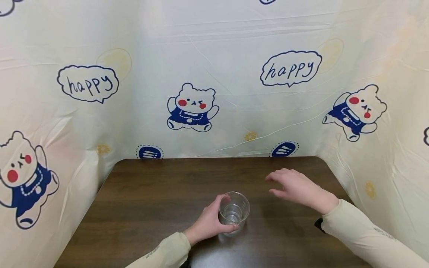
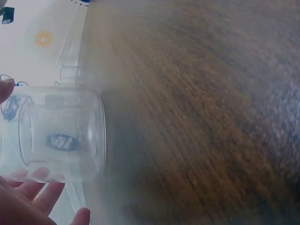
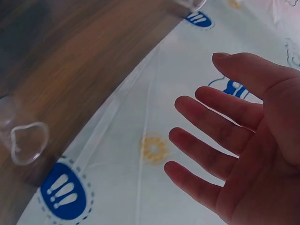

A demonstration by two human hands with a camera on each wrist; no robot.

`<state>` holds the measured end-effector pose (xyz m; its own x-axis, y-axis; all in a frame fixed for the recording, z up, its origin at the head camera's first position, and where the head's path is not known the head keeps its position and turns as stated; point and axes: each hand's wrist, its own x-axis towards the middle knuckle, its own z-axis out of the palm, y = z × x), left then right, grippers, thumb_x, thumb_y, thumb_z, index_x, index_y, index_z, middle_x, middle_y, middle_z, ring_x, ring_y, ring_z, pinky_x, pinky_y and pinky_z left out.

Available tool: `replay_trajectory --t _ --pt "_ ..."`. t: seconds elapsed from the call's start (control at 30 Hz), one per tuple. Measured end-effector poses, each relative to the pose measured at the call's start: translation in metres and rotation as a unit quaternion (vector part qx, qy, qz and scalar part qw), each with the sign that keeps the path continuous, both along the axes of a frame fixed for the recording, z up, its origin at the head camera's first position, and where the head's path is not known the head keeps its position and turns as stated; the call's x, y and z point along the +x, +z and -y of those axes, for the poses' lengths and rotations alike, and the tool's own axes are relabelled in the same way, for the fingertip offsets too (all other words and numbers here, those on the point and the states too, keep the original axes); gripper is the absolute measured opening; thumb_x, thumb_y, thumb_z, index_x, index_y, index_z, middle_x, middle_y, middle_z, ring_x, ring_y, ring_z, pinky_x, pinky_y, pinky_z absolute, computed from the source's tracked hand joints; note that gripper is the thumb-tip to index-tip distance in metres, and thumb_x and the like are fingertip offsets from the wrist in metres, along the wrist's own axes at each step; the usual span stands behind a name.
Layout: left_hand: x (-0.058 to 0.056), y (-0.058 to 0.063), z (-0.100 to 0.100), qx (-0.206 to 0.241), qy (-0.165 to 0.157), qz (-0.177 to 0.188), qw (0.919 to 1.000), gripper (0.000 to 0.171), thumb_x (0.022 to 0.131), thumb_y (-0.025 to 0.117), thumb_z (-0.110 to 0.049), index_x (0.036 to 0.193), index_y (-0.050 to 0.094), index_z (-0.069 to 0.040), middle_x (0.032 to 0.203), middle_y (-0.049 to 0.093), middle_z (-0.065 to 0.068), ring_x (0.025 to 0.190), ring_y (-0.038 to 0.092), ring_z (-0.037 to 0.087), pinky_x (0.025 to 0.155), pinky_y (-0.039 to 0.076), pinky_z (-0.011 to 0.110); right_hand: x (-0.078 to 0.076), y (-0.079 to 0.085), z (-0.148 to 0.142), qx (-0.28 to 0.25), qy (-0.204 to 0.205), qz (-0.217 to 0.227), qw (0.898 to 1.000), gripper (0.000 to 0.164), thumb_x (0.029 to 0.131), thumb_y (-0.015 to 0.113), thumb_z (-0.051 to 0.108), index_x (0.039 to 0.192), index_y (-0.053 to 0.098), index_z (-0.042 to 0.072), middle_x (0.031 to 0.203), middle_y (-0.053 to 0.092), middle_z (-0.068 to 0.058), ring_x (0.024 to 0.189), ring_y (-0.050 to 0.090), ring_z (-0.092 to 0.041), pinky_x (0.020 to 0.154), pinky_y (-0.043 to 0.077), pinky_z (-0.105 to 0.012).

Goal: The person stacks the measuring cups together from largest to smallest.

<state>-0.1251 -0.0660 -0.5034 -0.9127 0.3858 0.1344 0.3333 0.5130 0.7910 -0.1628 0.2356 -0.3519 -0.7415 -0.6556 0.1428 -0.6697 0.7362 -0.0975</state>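
Note:
My left hand [image 1: 210,222] grips a clear, straight-sided glass cup [image 1: 246,210], thumb on the near side and fingers round the far side. A smaller rounded outline shows inside the cup [image 2: 96,136] in the left wrist view; I cannot tell whether it is a second glass or an inner wall. Whether the base touches the table is also unclear. To the right of the cup, my right hand [image 1: 299,189] hovers over the table, apart from it. In the right wrist view the right hand [image 3: 248,136] has its fingers spread and loosely bent, holding nothing.
The dark wooden table [image 1: 151,193] has a patterned pale cloth [image 1: 234,67] hanging behind it and at both sides. A blurred, clear heart-shaped outline [image 3: 29,163] appears at the left of the right wrist view, and another clear shape [image 3: 199,4] is cut off at its top.

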Motion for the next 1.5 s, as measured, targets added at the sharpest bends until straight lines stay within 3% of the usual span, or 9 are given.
replay_trajectory --t 0.3,0.77,1.1,1.5 --pt "0.001 0.002 0.001 0.0 -0.003 0.007 1.0 0.087 0.073 0.092 -0.048 0.142 0.048 -0.019 0.142 0.061 0.0 0.119 0.064 0.024 0.098 0.048 0.046 -0.008 -0.007 -0.025 0.007 -0.041 0.049 0.998 0.029 0.089 0.082 0.021 0.114 0.073 0.01 0.106 0.072 -0.003 0.091 0.068 -0.022 0.074 0.057 -0.041" --pt "0.001 0.002 0.001 0.003 -0.005 0.006 1.0 0.087 0.073 0.093 -0.047 0.142 0.048 -0.019 0.14 0.061 -0.001 0.118 0.064 0.023 0.098 0.049 0.043 -0.024 -0.034 -0.054 0.028 -0.066 0.076 0.995 0.029 0.086 0.082 0.017 0.113 0.072 0.011 0.103 0.07 -0.002 0.085 0.065 -0.016 0.069 0.056 -0.041" --pt "0.001 0.001 0.002 0.0 -0.005 0.01 0.9999 0.088 0.074 0.092 -0.047 0.143 0.047 -0.018 0.14 0.062 -0.001 0.119 0.063 0.022 0.1 0.046 0.049 -0.036 -0.063 -0.069 0.037 -0.059 0.07 0.995 0.047 0.082 0.086 0.015 0.124 0.069 0.003 0.115 0.07 -0.013 0.097 0.07 -0.029 0.078 0.058 -0.048" --pt "0.001 -0.002 0.003 0.004 -0.007 0.012 0.9999 0.09 0.073 0.092 -0.047 0.146 0.046 -0.017 0.14 0.062 -0.001 0.12 0.063 0.02 0.101 0.043 0.053 -0.046 -0.08 -0.078 0.047 -0.07 0.107 0.991 0.059 0.081 0.089 0.017 0.132 0.065 0.0 0.12 0.069 -0.018 0.099 0.069 -0.033 0.081 0.058 -0.052"
